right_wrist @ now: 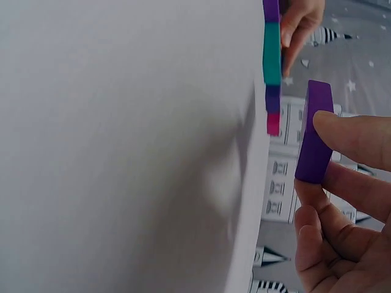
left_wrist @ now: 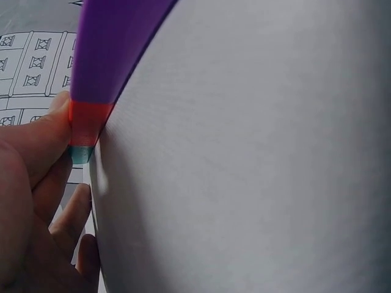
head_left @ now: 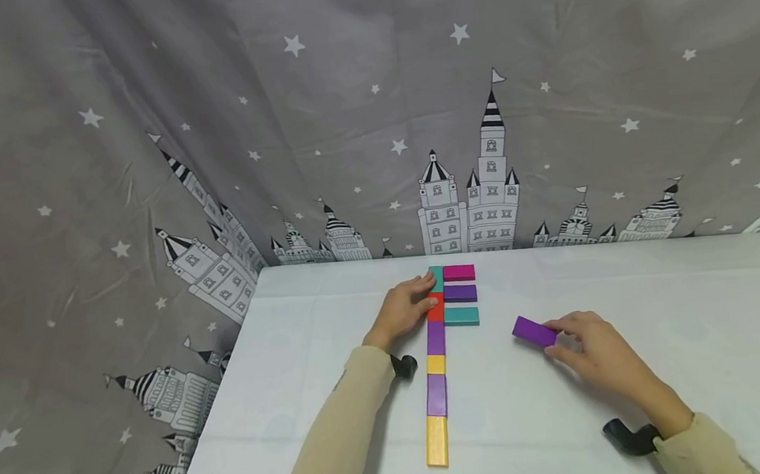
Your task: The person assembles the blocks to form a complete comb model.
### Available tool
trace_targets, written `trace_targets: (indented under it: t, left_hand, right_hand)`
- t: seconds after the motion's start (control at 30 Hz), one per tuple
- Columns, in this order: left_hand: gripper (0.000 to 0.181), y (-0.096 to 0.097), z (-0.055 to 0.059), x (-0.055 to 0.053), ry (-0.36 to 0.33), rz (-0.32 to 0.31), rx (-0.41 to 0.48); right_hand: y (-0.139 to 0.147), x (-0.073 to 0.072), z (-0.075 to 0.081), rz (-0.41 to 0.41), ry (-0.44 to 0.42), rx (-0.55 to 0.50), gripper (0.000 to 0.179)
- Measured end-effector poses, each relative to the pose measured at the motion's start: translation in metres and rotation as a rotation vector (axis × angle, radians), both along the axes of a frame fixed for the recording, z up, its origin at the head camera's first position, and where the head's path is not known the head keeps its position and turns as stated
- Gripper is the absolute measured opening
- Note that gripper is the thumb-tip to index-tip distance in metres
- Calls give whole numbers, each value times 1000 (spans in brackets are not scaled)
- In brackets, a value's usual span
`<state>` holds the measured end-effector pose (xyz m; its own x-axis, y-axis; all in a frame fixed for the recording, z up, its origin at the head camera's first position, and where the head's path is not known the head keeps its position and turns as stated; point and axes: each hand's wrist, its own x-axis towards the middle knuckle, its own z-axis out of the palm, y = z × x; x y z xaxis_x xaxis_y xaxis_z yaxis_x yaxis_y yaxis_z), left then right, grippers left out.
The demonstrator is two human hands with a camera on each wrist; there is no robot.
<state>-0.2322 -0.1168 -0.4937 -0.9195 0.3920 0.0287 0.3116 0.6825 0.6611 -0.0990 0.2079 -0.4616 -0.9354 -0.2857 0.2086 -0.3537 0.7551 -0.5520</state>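
In the head view, my right hand point(head_left: 597, 350) pinches a purple block point(head_left: 535, 331) between thumb and fingers. The right wrist view shows that block point(right_wrist: 314, 137) with the thumb on one face and fingertips under it. My left hand point(head_left: 400, 308) rests at the far end of a block column, its fingertips on the teal block point(head_left: 437, 278) and thumb at the red block point(head_left: 435, 308). Nearer along the column lie a purple block point(head_left: 436, 338), a short yellow block point(head_left: 435, 364), another purple block point(head_left: 436, 395) and a longer yellow block point(head_left: 437, 441).
To the right of the column's far end, a magenta block point(head_left: 459, 272), a dark purple block point(head_left: 460, 294) and a teal block point(head_left: 462, 317) stick out sideways with gaps between. A white cloth covers the table point(head_left: 283, 364). Behind hangs a grey curtain point(head_left: 344, 121) with castles and stars.
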Motion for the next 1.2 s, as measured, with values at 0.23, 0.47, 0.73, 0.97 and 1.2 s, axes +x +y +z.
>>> trace_targets:
  t: [0.23, 0.47, 0.73, 0.97, 1.2]
  left_hand:
    - [50, 0, 2, 1, 1, -3, 4]
    - [50, 0, 2, 1, -1, -1, -2]
    - [50, 0, 1, 1, -9, 0, 8]
    - [50, 0, 0, 0, -12, 5, -7]
    - [50, 0, 0, 2, -16, 3, -5]
  right_hand:
    - [-19, -5, -1, 34, 5, 1, 34]
    - [-35, -10, -1, 65, 26, 2, 33]
    - [-49, -17, -5, 103, 31, 24, 33]
    - [-63, -20, -4, 138, 18, 39, 31]
    - [-74, -23, -7, 163, -32, 58, 31]
